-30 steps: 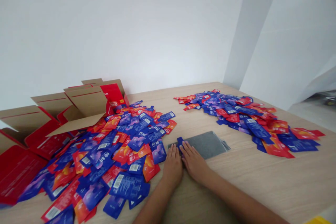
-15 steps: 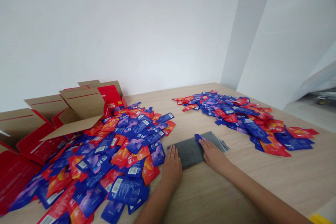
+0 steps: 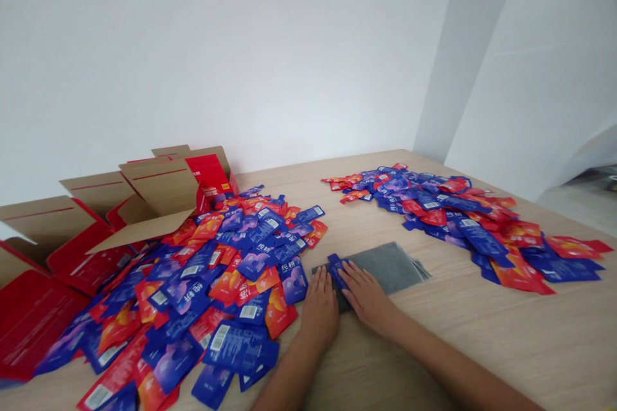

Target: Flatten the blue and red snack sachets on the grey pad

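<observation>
My left hand (image 3: 321, 309) lies flat, fingers stretched out, over the left end of a dark grey flat stack (image 3: 390, 263). Thin loose layers show at the stack's right end; its material is unclear. My right hand (image 3: 366, 292) rests with straight fingers on a blue pouch (image 3: 337, 264) on top of the stack, close beside the left fingertips. The pouch's narrow end points away from me, and its lower part is hidden under the hand. Just left of my left hand spreads a heap of blue and red-orange pouches (image 3: 255, 263).
Open red cardboard boxes (image 3: 154, 189) with brown insides stand at the left, against the heap. A second pile of blue and red pouches (image 3: 434, 202) covers the right side of the wooden table (image 3: 318, 359). A white wall (image 3: 289, 58) rises behind.
My right hand has moved left along the grey stack with the blue pouch under it, ending beside my left hand. The left hand stays on the stack's left end. The view has shifted slightly.
</observation>
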The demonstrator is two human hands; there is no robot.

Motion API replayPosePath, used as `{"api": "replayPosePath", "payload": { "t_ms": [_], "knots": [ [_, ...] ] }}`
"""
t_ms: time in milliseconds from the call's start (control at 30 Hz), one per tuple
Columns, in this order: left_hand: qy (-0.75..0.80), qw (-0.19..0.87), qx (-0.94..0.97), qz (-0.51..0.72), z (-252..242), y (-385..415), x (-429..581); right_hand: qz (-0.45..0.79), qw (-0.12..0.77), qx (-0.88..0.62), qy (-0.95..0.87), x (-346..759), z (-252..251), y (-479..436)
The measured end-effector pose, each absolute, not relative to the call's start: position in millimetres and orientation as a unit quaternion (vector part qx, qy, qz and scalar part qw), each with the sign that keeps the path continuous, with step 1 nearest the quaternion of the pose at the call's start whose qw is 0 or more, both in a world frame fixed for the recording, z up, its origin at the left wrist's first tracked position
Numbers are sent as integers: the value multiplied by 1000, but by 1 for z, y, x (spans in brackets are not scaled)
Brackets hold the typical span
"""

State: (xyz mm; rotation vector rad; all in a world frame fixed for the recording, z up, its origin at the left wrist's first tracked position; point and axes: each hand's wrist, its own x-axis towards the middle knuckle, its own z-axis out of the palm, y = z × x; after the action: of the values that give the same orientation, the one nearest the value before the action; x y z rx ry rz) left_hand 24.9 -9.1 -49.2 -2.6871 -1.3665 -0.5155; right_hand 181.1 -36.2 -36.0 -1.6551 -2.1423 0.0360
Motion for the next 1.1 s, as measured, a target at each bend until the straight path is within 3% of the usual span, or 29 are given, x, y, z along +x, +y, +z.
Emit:
{"api": "replayPosePath", "payload": {
  "t_ms": [133, 333, 667, 900, 1100],
  "knots": [
    [-445, 38, -879, -165, -47, -9, 26, -48, 145, -605, -782, 202, -40, -48],
    [-440, 31, -883, -162, -45, -9, 26, -106, 150, -695, -695, 269, -53, -38],
    [-436, 40, -881, -176, -51, -8, 24, -59, 171, -596, -782, 180, -48, -51],
    [-436, 36, -883, -171, -48, -8, 26, -17, 160, -654, -739, 191, -24, -16],
    [-442, 34, -879, -177, -51, -8, 26, -29, 168, -615, -770, 192, -42, -49]
  ]
}}
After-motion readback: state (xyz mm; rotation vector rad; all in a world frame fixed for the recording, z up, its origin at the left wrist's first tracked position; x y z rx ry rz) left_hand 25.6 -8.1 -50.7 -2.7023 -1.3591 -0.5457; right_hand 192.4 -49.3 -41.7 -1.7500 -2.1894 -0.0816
